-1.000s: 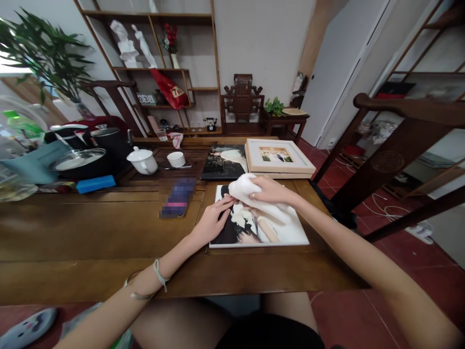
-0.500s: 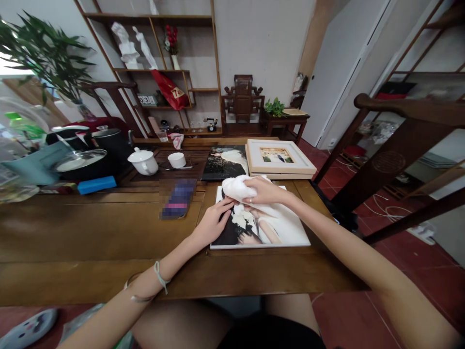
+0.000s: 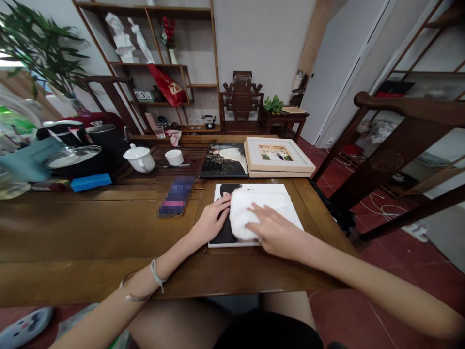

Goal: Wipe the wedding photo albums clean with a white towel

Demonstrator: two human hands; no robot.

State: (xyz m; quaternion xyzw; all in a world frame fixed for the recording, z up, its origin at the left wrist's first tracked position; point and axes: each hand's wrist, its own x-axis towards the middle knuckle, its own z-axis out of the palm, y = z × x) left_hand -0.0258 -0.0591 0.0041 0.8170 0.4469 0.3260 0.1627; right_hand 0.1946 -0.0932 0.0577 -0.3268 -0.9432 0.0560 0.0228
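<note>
A photo panel [image 3: 220, 238] with white edges lies flat on the wooden table in front of me. Its picture shows dark and white areas, partly covered now. My left hand [image 3: 212, 219] rests along the panel's left side, fingers stretched out and holding nothing. A fluffy white cloth [image 3: 240, 215] is spread over the middle of the panel. My right hand [image 3: 278, 230] grips this cloth loosely from the right, pressing it down with its fingers on top.
Behind the panel lie a dark photo panel [image 3: 225, 160] and a pale framed picture [image 3: 278, 155]. A phone-like blurred object [image 3: 177, 196] sits to the left. Farther left are a white lidded bowl [image 3: 140, 159], a small white cup [image 3: 174, 157] and a blue block [image 3: 90, 182].
My right hand has moved the white cloth from the panel's top edge down towards me, and the cloth now lies flatter and wider. My left hand stays nearly in place.
</note>
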